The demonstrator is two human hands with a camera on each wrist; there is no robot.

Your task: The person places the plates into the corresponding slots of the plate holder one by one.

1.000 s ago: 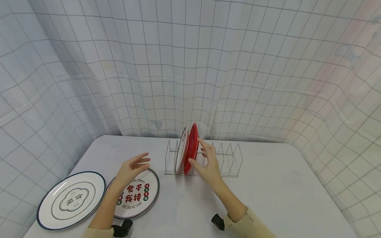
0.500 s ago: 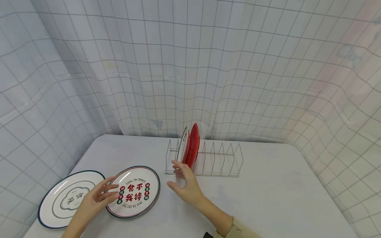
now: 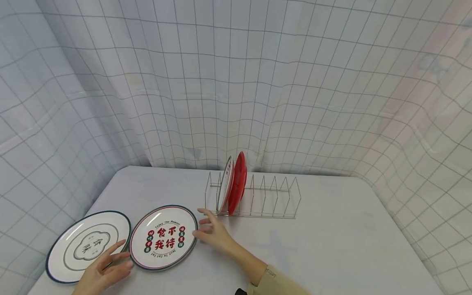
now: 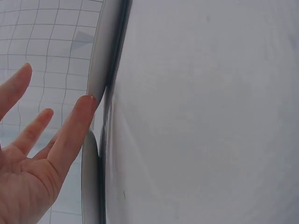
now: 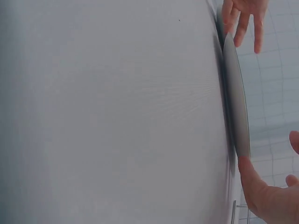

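A round white plate with red lettering and a dark rim point(image 3: 164, 218) lies flat on the table. At its right edge is my right hand point(image 3: 215, 235), thumb and fingers spread; in the right wrist view the thumb point(image 5: 251, 179) meets the edge of the plate point(image 5: 238, 100). My left hand point(image 3: 105, 270) is at the lower left of the same plate, fingers apart, overlapping the blue-rimmed white plate point(image 3: 66, 250) beside it. In the left wrist view a left fingertip point(image 4: 86, 105) is right at a plate edge point(image 4: 100, 56).
A wire dish rack point(image 3: 271, 215) stands at the back. In its left part a white plate point(image 3: 225, 186) and a red plate point(image 3: 239, 182) stand upright. Behind the white table point(image 3: 332, 237) hangs a checked curtain point(image 3: 236, 82).
My right hand has moved from the red plate in the rack down left to the lettered plate's right edge. The left hand has moved down left from above that plate to its near left side.
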